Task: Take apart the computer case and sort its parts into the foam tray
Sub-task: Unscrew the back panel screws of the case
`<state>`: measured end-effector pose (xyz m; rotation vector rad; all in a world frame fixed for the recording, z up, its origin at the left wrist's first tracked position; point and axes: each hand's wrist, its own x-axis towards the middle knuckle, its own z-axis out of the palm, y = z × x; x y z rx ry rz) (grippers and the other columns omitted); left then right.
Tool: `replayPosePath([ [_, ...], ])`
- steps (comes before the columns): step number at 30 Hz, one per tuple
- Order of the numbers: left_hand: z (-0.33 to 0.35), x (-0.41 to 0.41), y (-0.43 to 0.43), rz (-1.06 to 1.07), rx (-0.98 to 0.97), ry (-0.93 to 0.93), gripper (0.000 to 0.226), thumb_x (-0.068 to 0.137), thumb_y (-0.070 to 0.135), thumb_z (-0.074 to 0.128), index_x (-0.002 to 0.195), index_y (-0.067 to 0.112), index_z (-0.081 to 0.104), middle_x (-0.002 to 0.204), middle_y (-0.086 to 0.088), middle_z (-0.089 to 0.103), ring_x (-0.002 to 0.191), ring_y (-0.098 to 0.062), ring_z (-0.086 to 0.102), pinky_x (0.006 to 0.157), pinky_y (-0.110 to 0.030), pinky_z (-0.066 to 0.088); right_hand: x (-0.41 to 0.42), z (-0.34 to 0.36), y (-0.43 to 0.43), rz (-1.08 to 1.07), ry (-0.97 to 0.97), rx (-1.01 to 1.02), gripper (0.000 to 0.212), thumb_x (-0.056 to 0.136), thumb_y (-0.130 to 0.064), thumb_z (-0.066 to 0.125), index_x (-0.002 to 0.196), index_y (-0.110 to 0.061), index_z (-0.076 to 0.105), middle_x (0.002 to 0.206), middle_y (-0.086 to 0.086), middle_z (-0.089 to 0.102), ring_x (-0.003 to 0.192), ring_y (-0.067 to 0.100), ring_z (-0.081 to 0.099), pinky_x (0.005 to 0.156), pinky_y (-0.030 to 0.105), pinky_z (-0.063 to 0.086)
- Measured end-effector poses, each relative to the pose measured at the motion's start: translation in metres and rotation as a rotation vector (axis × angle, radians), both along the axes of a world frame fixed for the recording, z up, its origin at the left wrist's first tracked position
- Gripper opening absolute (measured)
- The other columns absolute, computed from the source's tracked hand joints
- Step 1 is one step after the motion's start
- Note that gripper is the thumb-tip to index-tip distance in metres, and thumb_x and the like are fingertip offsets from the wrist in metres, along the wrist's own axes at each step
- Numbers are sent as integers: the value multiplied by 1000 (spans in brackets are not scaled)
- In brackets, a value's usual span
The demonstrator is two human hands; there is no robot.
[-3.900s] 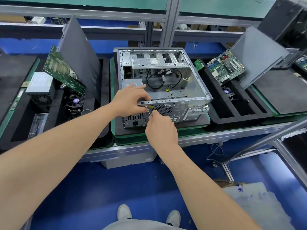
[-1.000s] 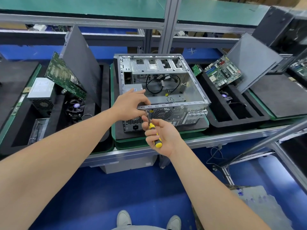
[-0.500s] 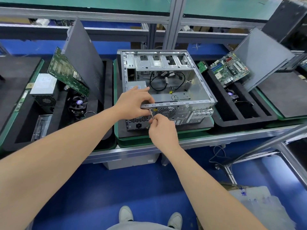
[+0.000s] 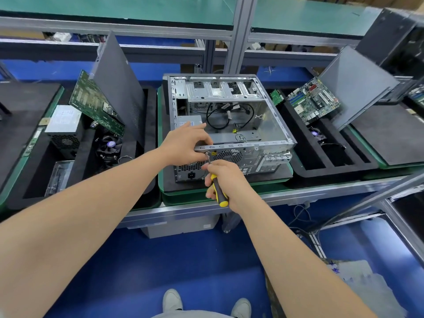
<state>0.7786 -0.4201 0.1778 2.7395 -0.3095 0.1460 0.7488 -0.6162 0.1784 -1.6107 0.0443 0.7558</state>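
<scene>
An open metal computer case (image 4: pixel 270 125) lies on its side on a green-edged pallet, rear panel facing me. My left hand (image 4: pixel 183 145) grips the near top rail of the case, fingers curled over the edge beside a grey power supply (image 4: pixel 187 121). My right hand (image 4: pixel 226 180) holds a yellow-and-black screwdriver (image 4: pixel 218 189), its tip at a screw (image 4: pixel 206 153) on the rear panel just under the rail. Black cables loop inside the case. A black foam tray (image 4: pixel 305 164) on the right holds a motherboard (image 4: pixel 313 103) and a fan (image 4: pixel 317 134).
Another foam tray (image 4: pixel 13 191) on the left holds a green circuit board (image 4: pixel 96 104), a power supply (image 4: pixel 64 125), a fan (image 4: pixel 110 145) and a grey side panel (image 4: pixel 119 83). A second side panel (image 4: pixel 358 86) leans at the right. Aluminium frame posts rise behind. Blue floor lies below.
My right hand has turned on the screwdriver, so the yellow handle shows again below my palm. The tip stays at the same screw. My left hand has kept its grip on the rail.
</scene>
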Motion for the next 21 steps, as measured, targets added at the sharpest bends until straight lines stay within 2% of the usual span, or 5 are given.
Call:
replayPosePath([
  [6, 0, 1, 1, 34, 18, 78, 46, 76, 57, 79, 116, 42, 62, 148, 13, 53, 153, -11, 21, 123, -50, 23, -3, 2, -1, -86, 582, 550, 30, 108, -25, 43, 105, -9, 68, 66, -2, 48, 38, 10, 31, 37, 22, 26],
  [9, 0, 3, 2, 48, 31, 141, 55, 66, 68, 79, 114, 49, 59, 154, 12, 46, 155, -17, 17, 120, -54, 28, -3, 1, -3, -91, 692, 688, 35, 109, -23, 39, 96, -7, 66, 64, -5, 48, 35, 9, 32, 37, 23, 26],
  [12, -2, 3, 3, 26, 20, 81, 54, 70, 65, 79, 116, 42, 61, 148, 13, 52, 154, -12, 20, 122, -51, 25, -1, -1, -2, -83, 606, 593, 29, 111, -21, 42, 99, -8, 66, 65, -4, 49, 39, 9, 34, 39, 22, 31],
  [16, -4, 2, 3, 6, -3, 7, 35, 82, 37, 76, 115, 34, 65, 135, 15, 62, 151, -7, 27, 125, -48, 20, 3, -4, 1, -63, 456, 409, 25, 110, -19, 49, 118, -9, 71, 67, -1, 55, 47, 9, 45, 44, 21, 41],
  [21, -1, -1, 1, -3, -10, -10, 30, 82, 38, 71, 112, 35, 66, 128, 19, 64, 150, -7, 28, 125, -49, 21, 3, -1, 4, 11, -10, -68, 28, 111, -18, 45, 114, -14, 73, 72, 7, 71, 48, 17, 57, 46, 28, 47],
])
